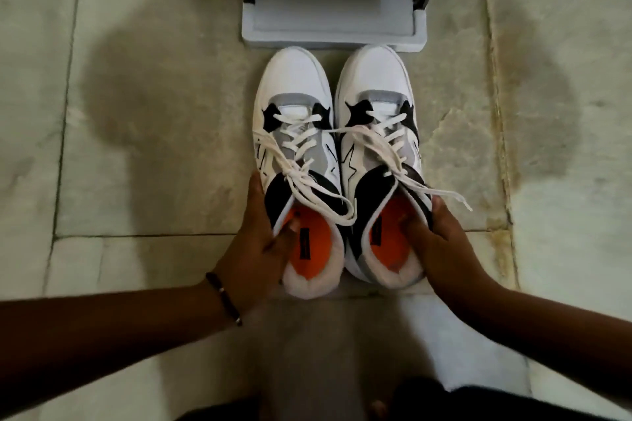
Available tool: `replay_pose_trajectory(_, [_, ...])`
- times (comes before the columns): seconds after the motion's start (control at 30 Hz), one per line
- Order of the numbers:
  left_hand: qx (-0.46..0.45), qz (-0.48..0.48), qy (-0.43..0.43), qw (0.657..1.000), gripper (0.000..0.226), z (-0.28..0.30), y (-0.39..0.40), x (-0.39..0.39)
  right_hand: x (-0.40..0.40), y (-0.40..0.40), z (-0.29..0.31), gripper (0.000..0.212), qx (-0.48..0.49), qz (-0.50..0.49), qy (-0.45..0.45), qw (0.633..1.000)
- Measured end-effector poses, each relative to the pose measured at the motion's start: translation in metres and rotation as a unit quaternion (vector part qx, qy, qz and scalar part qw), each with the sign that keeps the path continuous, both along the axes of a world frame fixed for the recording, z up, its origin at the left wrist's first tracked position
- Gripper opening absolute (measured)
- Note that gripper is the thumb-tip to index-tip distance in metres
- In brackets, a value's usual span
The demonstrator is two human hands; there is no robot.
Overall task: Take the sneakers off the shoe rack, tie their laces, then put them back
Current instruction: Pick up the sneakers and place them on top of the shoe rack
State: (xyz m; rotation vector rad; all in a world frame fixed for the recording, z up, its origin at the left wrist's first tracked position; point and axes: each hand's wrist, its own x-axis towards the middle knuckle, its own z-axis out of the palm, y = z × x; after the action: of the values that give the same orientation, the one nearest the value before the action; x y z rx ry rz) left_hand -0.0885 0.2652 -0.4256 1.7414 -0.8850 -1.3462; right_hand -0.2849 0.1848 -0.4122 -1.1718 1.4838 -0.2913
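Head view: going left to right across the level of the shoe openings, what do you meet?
Left hand gripping the collar → left white, grey and black sneaker with orange insole → right matching sneaker with orange insole → right hand gripping its collar.

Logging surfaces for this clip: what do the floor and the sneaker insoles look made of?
Floor: polished stone slabs, likely marble, going by mottled veining, soft sheen and seams. Insoles: matte orange, apparently fabric-covered foam, though fabric weave is too blurred to confirm.
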Motion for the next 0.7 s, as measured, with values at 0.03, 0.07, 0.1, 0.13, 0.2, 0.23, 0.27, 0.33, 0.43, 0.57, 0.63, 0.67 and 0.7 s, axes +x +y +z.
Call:
replay_pose_trajectory(0.03, [0.007, -0.004, -0.001, 1.000, 0.080, 0.000, -0.002, 0.000, 0.002, -0.002, 0.002, 0.036, -0.001, 0.010, 0.018, 1.000])
replay_pose_trajectory(0.07, [0.014, -0.009, -0.012, 1.000, 0.080, 0.001, -0.003, 0.000, 0.005, -0.002, 0.002, 0.036, 0.001, 0.017, 0.033, 0.999])
replay_pose_trajectory(0.1, [0.021, -0.012, -0.020, 0.999, 0.079, 0.005, -0.004, -0.001, 0.008, -0.003, 0.005, 0.037, 0.003, 0.022, 0.043, 0.999])
replay_pose_trajectory(0.13, [0.030, -0.009, -0.023, 0.999, 0.077, 0.009, -0.005, -0.003, 0.011, -0.006, 0.009, 0.039, 0.005, 0.032, 0.054, 0.998])
replay_pose_trajectory(0.2, [0.046, -0.002, -0.014, 0.999, 0.075, 0.018, -0.006, -0.005, 0.014, -0.011, 0.015, 0.042, 0.012, 0.052, 0.075, 0.996])
replay_pose_trajectory(0.23, [0.051, 0.001, -0.013, 0.999, 0.073, 0.021, -0.007, -0.005, 0.015, -0.013, 0.017, 0.044, 0.014, 0.061, 0.083, 0.995])
replay_pose_trajectory(0.27, [0.055, 0.004, -0.012, 0.998, 0.070, 0.027, -0.009, -0.004, 0.016, -0.015, 0.023, 0.045, 0.021, 0.062, 0.086, 0.994])
replay_pose_trajectory(0.33, [0.065, 0.022, -0.006, 0.998, 0.063, 0.042, -0.012, -0.002, 0.022, -0.016, 0.037, 0.041, 0.042, 0.023, 0.085, 0.995])
replay_pose_trajectory(0.43, [0.101, 0.048, -0.023, 0.994, 0.054, 0.077, -0.012, -0.002, 0.031, -0.008, 0.066, 0.035, 0.064, -0.054, 0.063, 0.995])
replay_pose_trajectory(0.57, [0.127, 0.015, -0.095, 0.987, 0.065, 0.149, 0.010, -0.004, 0.031, 0.009, 0.144, 0.035, 0.072, -0.075, 0.034, 0.994])
replay_pose_trajectory(0.63, [0.103, 0.022, -0.092, 0.990, 0.064, 0.191, 0.021, -0.002, 0.027, 0.019, 0.192, 0.041, 0.062, -0.064, 0.034, 0.995])
replay_pose_trajectory(0.67, [0.092, 0.024, -0.089, 0.992, 0.063, 0.213, 0.026, -0.002, 0.026, 0.024, 0.218, 0.044, 0.058, -0.062, 0.032, 0.996])
replay_pose_trajectory(0.7, [0.084, 0.022, -0.089, 0.992, 0.063, 0.236, 0.032, -0.003, 0.025, 0.029, 0.242, 0.046, 0.054, -0.062, 0.029, 0.996])
